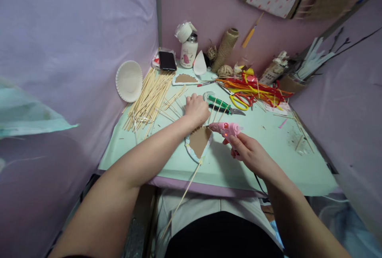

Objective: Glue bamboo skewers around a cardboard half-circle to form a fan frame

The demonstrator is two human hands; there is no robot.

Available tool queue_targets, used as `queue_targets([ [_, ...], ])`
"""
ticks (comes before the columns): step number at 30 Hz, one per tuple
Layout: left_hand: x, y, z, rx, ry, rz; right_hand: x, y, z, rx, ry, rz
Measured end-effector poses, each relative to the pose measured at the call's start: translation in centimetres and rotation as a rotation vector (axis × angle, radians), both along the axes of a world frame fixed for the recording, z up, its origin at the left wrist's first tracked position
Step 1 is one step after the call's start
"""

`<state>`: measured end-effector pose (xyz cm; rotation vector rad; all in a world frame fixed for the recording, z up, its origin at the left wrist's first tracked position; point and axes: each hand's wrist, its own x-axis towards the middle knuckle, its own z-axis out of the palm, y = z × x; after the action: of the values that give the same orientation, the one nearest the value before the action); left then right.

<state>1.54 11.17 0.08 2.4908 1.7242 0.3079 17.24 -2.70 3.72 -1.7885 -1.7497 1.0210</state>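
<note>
My right hand (249,152) grips a pink glue gun (225,129), its nozzle pointing left at the top edge of a brown cardboard fan piece (199,142) with a pale rim. My left hand (196,109) is closed just above that piece, pressing on thin wooden sticks (219,111) that fan out from it. A long stick (184,196) runs from the piece's lower tip toward my lap.
A pile of wooden sticks (149,97) lies left on the mint table (268,162). Green-handled cutters (222,105), yellow scissors (238,102), coloured pipe cleaners (253,89), twine spool (224,49), phone (167,61), bottle (189,53) and paper plate (129,80) sit behind.
</note>
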Motion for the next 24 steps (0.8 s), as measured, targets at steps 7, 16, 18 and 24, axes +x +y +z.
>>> queue_targets([
  [7,-0.02,0.03,-0.05,-0.003,-0.001,0.009,-0.12,-0.4,0.3,-0.022,0.0,0.017],
  [16,-0.06,-0.15,0.23,0.006,0.002,0.007,-0.4,-0.53,0.83,-0.031,-0.014,0.017],
  [18,-0.07,-0.2,0.26,0.012,0.005,0.011,-0.39,-0.49,0.83,-0.035,-0.021,0.018],
  [24,-0.07,-0.26,0.3,0.023,0.012,0.027,-0.33,-0.39,0.82,-0.052,-0.039,0.01],
])
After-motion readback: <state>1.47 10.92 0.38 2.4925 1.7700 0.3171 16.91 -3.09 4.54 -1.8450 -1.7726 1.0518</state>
